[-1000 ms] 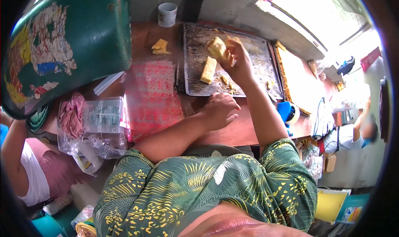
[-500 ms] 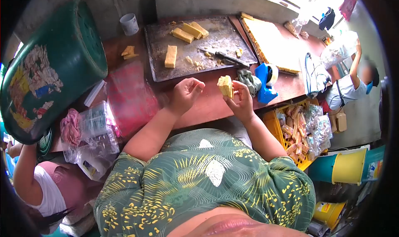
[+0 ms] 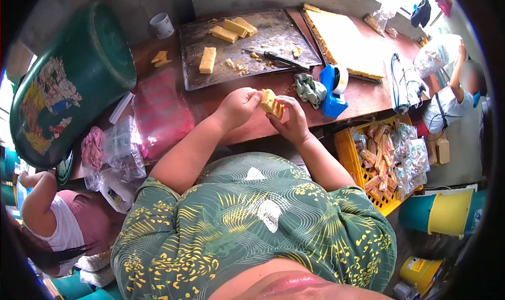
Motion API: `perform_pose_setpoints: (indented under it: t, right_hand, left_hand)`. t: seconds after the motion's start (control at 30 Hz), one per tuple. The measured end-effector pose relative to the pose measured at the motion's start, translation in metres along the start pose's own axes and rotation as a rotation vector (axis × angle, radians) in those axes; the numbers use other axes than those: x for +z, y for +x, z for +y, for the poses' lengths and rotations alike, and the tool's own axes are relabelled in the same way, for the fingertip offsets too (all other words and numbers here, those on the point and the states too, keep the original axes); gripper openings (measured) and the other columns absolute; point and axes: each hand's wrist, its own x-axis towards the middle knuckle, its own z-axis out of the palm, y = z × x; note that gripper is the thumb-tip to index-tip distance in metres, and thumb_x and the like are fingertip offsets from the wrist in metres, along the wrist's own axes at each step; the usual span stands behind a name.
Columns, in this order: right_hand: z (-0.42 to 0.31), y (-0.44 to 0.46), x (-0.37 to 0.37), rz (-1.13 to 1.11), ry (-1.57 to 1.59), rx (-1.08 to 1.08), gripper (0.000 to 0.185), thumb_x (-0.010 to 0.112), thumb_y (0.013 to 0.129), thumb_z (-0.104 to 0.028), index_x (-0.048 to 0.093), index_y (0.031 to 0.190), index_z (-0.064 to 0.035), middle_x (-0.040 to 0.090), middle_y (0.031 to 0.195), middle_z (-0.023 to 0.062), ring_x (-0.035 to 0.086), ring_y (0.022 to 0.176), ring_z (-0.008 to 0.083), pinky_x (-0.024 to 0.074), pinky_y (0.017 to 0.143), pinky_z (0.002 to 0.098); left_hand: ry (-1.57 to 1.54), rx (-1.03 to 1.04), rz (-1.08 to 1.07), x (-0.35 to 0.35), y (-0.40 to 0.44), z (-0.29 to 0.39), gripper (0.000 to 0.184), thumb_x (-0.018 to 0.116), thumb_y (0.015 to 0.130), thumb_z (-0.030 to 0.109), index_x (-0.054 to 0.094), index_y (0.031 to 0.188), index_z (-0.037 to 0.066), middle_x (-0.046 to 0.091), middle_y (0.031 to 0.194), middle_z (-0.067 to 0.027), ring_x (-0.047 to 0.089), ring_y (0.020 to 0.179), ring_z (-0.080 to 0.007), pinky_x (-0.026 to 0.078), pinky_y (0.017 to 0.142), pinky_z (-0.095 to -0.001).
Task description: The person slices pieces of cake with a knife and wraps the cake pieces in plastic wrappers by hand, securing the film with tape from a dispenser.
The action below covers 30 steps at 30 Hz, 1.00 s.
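Several yellow cake bars (image 3: 271, 103) are held together in front of me above the table edge. My right hand (image 3: 292, 120) grips them from the right, thumb below and fingers on top. My left hand (image 3: 236, 109) is closed, its thumb and finger pressed against their left end; what lies inside that fist is hidden. Beyond my hands, a dark baking tray (image 3: 210, 45) carries a single cake bar (image 3: 208, 60), a small group of bars (image 3: 235, 28), crumbs and a black-handled knife (image 3: 284, 60).
A blue tape dispenser (image 3: 332, 92) and a grey-green cloth (image 3: 309, 89) sit right of my hands. A sheet cake (image 3: 344, 45) lies behind them. Wrapped bars fill a yellow crate (image 3: 353, 158). A green tub (image 3: 113, 53) stands left. Other people are at both sides.
My left hand has moved right and now meets the cake bars. My right hand has shifted left with them, and the bars have turned. The view has shifted slightly.
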Motion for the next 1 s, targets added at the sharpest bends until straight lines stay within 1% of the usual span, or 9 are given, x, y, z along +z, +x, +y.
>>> perform_pose_setpoints:
  t: [0.17,0.37,0.53,0.6,0.67,0.77,0.87,0.9,1.0]
  right_hand:
    - [0.002,-0.001,0.001,0.022,0.021,0.012,0.053,0.086,0.08,-0.014,0.058,0.124,-0.0062,0.067,0.118,0.0156,0.066,0.108,0.032,0.0539,0.091,0.0404]
    - [0.004,-0.002,0.002,0.009,0.04,-0.003,0.051,0.086,0.079,-0.012,0.059,0.122,-0.0056,0.067,0.117,0.0156,0.066,0.107,0.0327,0.0543,0.092,0.0414]
    - [0.004,-0.001,0.001,0.019,0.058,-0.006,0.051,0.086,0.079,-0.012,0.058,0.122,-0.0056,0.067,0.116,0.0156,0.066,0.107,0.0333,0.0547,0.092,0.0416]
    - [0.004,-0.001,0.001,0.018,0.045,-0.018,0.051,0.086,0.079,-0.012,0.058,0.122,-0.0058,0.067,0.116,0.0157,0.066,0.107,0.0333,0.0548,0.091,0.0415]
    - [0.005,-0.001,0.002,0.018,0.033,-0.01,0.052,0.086,0.08,-0.014,0.057,0.123,-0.0082,0.067,0.116,0.0154,0.067,0.107,0.034,0.056,0.091,0.0422]
    - [0.003,-0.001,0.001,0.013,0.024,0.012,0.052,0.086,0.081,-0.015,0.057,0.123,-0.009,0.067,0.116,0.0155,0.067,0.107,0.0345,0.0564,0.091,0.0425]
    - [0.001,0.0,0.001,0.008,0.005,0.035,0.052,0.086,0.081,-0.015,0.057,0.123,-0.0082,0.067,0.116,0.0156,0.067,0.106,0.0345,0.0563,0.091,0.0425]
    - [0.0,0.001,0.001,0.006,-0.003,0.041,0.052,0.086,0.081,-0.015,0.057,0.123,-0.008,0.067,0.116,0.0156,0.067,0.106,0.0345,0.0563,0.091,0.0425]
    - [-0.001,0.002,0.0,0.004,-0.009,0.045,0.051,0.086,0.081,-0.015,0.057,0.122,-0.0074,0.067,0.115,0.0154,0.067,0.106,0.0344,0.0562,0.091,0.0423]
  left_hand:
    - [-0.043,-0.041,0.071,-0.016,0.007,-0.01,0.034,0.05,0.11,0.028,0.06,0.086,0.005,0.056,0.08,0.0015,0.049,0.077,-0.0083,0.043,0.073,-0.0273]
    - [-0.039,0.017,-0.086,-0.006,0.015,0.004,0.035,0.052,0.11,0.028,0.061,0.085,0.005,0.055,0.079,0.0022,0.049,0.075,-0.0089,0.043,0.07,-0.0289]
    - [0.081,-0.022,-0.028,-0.026,0.032,0.022,0.038,0.055,0.108,0.03,0.06,0.082,0.003,0.053,0.077,0.0027,0.046,0.073,-0.0084,0.042,0.067,-0.03]
    - [0.299,0.096,0.117,-0.043,0.049,0.021,0.044,0.059,0.106,0.033,0.055,0.077,0.001,0.05,0.072,-0.0033,0.044,0.071,-0.0123,0.042,0.066,-0.0349]
    - [0.441,0.025,0.087,-0.072,0.071,0.017,0.042,0.059,0.105,0.038,0.065,0.084,0.002,0.061,0.076,-0.0093,0.058,0.072,-0.0215,0.048,0.071,-0.0403]
    - [0.812,0.038,0.311,-0.095,0.081,0.032,0.039,0.06,0.102,0.043,0.075,0.097,0.008,0.071,0.082,-0.0129,0.07,0.084,-0.0334,0.053,0.081,-0.046]
    - [1.032,-0.026,0.303,-0.123,0.097,0.023,0.041,0.061,0.098,0.05,0.079,0.108,0.015,0.075,0.087,-0.0125,0.072,0.095,-0.0371,0.054,0.088,-0.0472]
    - [1.056,-0.013,0.315,-0.127,0.096,0.027,0.041,0.065,0.095,0.051,0.079,0.1,0.013,0.075,0.084,-0.0109,0.073,0.091,-0.0341,0.053,0.087,-0.0482]
    - [1.137,-0.17,0.18,-0.138,0.094,0.041,0.044,0.067,0.092,0.055,0.076,0.088,0.012,0.075,0.083,-0.0098,0.073,0.087,-0.032,0.052,0.085,-0.0492]
